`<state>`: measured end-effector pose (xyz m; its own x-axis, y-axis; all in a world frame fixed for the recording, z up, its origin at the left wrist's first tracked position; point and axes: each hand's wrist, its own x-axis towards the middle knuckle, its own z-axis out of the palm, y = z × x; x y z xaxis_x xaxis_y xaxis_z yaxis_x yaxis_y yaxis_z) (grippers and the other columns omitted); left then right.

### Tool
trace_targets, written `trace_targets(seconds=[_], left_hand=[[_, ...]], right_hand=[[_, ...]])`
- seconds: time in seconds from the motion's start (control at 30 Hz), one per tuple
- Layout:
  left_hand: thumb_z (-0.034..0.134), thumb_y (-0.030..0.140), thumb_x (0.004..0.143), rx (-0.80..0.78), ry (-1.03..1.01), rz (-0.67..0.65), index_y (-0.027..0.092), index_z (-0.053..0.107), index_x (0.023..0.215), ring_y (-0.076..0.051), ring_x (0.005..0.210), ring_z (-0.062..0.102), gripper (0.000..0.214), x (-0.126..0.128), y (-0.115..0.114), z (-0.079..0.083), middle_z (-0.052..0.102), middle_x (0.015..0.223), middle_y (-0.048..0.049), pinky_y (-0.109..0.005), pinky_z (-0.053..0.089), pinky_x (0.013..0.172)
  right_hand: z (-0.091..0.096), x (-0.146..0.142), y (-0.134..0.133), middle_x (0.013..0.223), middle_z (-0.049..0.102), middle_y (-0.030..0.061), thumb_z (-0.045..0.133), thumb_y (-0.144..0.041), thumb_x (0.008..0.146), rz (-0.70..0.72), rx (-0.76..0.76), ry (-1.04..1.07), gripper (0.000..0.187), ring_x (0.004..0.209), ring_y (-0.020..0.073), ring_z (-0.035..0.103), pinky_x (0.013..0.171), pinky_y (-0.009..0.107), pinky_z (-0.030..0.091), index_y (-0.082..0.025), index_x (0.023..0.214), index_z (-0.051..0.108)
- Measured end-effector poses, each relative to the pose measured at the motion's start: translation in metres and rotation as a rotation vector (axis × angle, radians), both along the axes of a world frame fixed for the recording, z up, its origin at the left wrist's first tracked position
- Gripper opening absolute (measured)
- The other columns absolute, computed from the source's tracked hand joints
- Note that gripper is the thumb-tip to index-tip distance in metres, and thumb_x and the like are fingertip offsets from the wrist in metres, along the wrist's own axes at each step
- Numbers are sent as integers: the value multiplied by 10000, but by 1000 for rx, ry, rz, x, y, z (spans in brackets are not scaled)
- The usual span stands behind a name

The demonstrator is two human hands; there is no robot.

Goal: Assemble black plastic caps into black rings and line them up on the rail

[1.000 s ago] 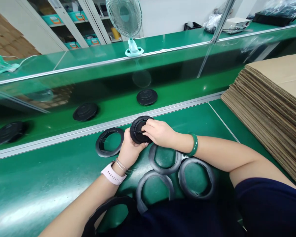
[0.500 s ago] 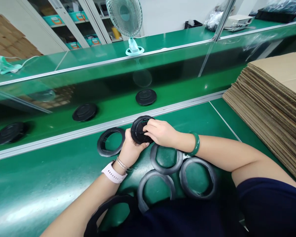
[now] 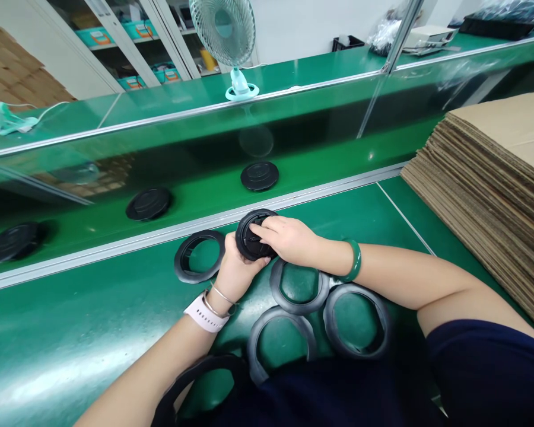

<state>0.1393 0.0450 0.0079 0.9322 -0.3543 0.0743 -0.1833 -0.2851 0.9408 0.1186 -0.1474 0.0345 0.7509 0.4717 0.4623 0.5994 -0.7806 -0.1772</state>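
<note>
My left hand is wrapped round the lower left side of a black round part with a raised rim, tilted towards me. From the right, my right hand has its fingers on the same part, the index finger pressing inside the rim; its other fingertips are partly hidden. Beside the left hand lies a black ring. Below the hands sit more dark rings: one under the right wrist, another nearer me and one to the right.
Past a metal rail, a green conveyor belt carries black discs. A tall stack of flat cardboard stands at the right. On the shelf behind is a fan. Another black ring lies close to my body.
The discs on the belt have shifted slightly left. My right index finger has moved left and up, deeper over the round part's face. My left hand keeps its hold.
</note>
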Motion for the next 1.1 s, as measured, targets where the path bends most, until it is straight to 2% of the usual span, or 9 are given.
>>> trace_targets(seconds=[0.23, 0.37, 0.47, 0.57, 0.67, 0.77, 0.9, 1.0, 1.1], left_hand=[[865, 298, 629, 8, 7, -30, 209, 384, 1251, -287, 1179, 591, 791, 1, 2, -1, 558, 1244, -111, -492, 512, 1006], [860, 303, 642, 23, -4, -39, 211, 363, 1273, -297, 1193, 585, 808, 0, 2, -1, 546, 1260, -120, -508, 503, 1015], [855, 300, 653, 25, 1, -47, 212, 344, 1280, -307, 1208, 577, 814, -1, 2, -1, 536, 1270, -128, -523, 497, 1022], [845, 294, 664, -3, 12, -54, 221, 336, 1280, -306, 1235, 564, 802, -1, 1, -1, 514, 1303, -131, -525, 486, 1042], [848, 285, 651, -64, 51, -42, 224, 345, 1257, -307, 1253, 557, 789, -1, 0, -2, 500, 1331, -138, -518, 493, 1042], [858, 285, 630, -94, 97, -29, 219, 344, 1242, -310, 1260, 556, 802, -2, -3, 1, 502, 1335, -149, -526, 488, 1047], [876, 351, 611, -143, 153, -80, 216, 352, 1246, -301, 1240, 576, 834, -2, -3, 8, 534, 1321, -141, -509, 494, 1040], [795, 439, 725, -125, 107, -99, 199, 421, 1264, -288, 1241, 572, 698, -1, -3, 12, 567, 1313, -125, -482, 463, 1067], [670, 486, 839, -19, 43, -39, 186, 486, 1241, -279, 1216, 574, 535, -1, -2, 15, 602, 1274, -110, -473, 430, 1078]], right_hand=[[16, -6, 8, 1056, 591, 195, 476, -110, 994, -65, -184, 77, 363, 968, 313, 569, 808, 445, 550, 11, 1335, 506], [19, -4, 9, 1033, 594, 184, 492, -120, 999, -51, -199, 80, 371, 979, 306, 561, 827, 432, 532, 19, 1343, 506], [16, 0, 5, 1011, 601, 168, 497, -124, 1002, -9, -155, 41, 327, 974, 296, 548, 846, 434, 513, 8, 1297, 547], [13, 1, -1, 1076, 595, 144, 544, -182, 1002, 18, 9, -40, 231, 1021, 292, 524, 883, 450, 483, -102, 1206, 618], [9, 3, -8, 1209, 549, 140, 590, -254, 993, -67, 330, -78, 269, 1132, 289, 487, 987, 473, 433, -164, 1247, 592], [0, 10, -12, 1214, 556, 142, 593, -241, 979, -201, 605, 102, 339, 1143, 270, 503, 1016, 459, 425, -144, 1301, 551], [-13, 22, -12, 1001, 638, 60, 611, -190, 940, -201, 774, 421, 111, 989, 223, 574, 928, 394, 461, -159, 1038, 654], [-18, 25, -10, 963, 635, 39, 654, -217, 893, -177, 873, 449, 92, 949, 214, 575, 882, 370, 459, -166, 969, 643], [-18, 23, -7, 920, 619, 28, 670, -271, 852, -174, 933, 446, 130, 900, 217, 571, 840, 366, 453, -174, 920, 616]])
